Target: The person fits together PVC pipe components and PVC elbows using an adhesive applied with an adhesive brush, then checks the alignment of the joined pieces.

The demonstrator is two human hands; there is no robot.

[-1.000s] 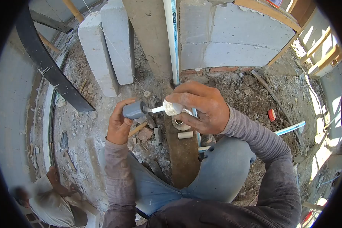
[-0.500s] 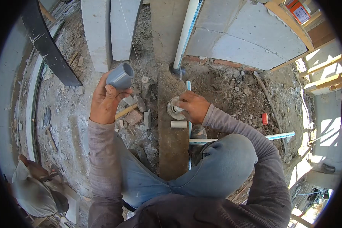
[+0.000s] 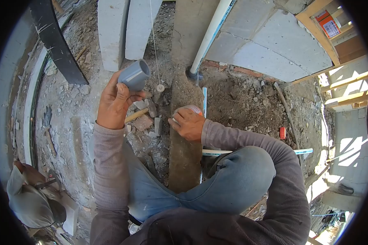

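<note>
My left hand (image 3: 115, 98) is raised and grips a short grey plastic pipe coupling (image 3: 135, 76), its round mouth facing up and to the right. Low over the concrete ledge (image 3: 185, 171), my right hand (image 3: 189, 123) has its fingers curled round a small can (image 3: 195, 109) with an orange and white label. Much of the can is hidden behind the fingers, and a small whitish bit shows by the fingertips. Left of that hand, a wooden-handled hammer (image 3: 137, 115) lies among rubble.
A white pipe (image 3: 212, 34) rises beside the block wall (image 3: 274, 49). More thin white pipe (image 3: 302, 151) crosses the dirt on the right, near a red object (image 3: 282, 132). Pale blocks (image 3: 112, 36) and a white string (image 3: 154, 45) stand ahead. Another person (image 3: 34, 200) is at lower left.
My right hand has moved left and slightly down, and the can is now tilted, showing its label. My left hand still holds the grey coupling. The view has shifted a little.
</note>
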